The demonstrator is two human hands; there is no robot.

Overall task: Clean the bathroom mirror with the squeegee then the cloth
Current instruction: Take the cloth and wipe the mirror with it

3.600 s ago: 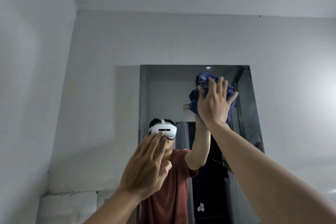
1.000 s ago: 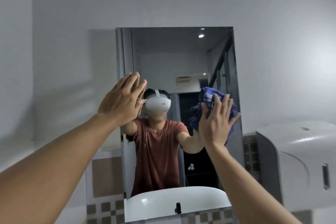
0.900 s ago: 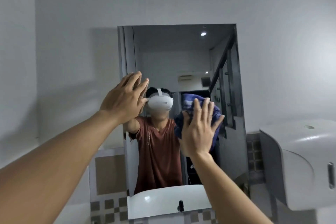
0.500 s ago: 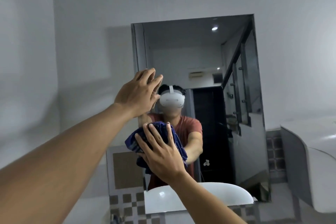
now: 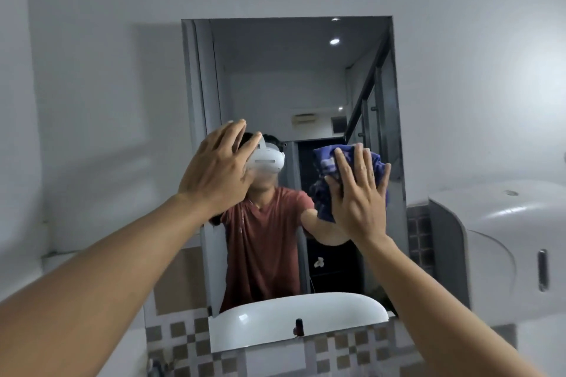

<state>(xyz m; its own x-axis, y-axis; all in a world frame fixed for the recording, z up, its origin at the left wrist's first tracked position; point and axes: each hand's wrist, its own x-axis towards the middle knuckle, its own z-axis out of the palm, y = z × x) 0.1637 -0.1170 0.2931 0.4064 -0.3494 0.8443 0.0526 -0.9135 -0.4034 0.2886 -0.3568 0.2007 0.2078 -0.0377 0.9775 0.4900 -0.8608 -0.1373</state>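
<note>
I see the blue cloth (image 5: 327, 164) bunched against the mirror (image 5: 294, 76) under my right hand (image 5: 358, 193), whose fingers are spread and flat, palm pressing the fabric onto the right half of the glass. My left hand (image 5: 217, 170) is raised at the mirror's left side, fingers open and loosely together; whether it actually touches the glass I cannot tell from this angle. The pane above both hands reflects a ceiling light and a dark railing. Below the hands, the reflection shows a white basin (image 5: 294, 315), and a band of checkered tiles (image 5: 183, 343) runs beneath the mirror. Right of my right hand a white dispenser (image 5: 505, 242) hangs on the plain pale wall (image 5: 92, 70).
</note>
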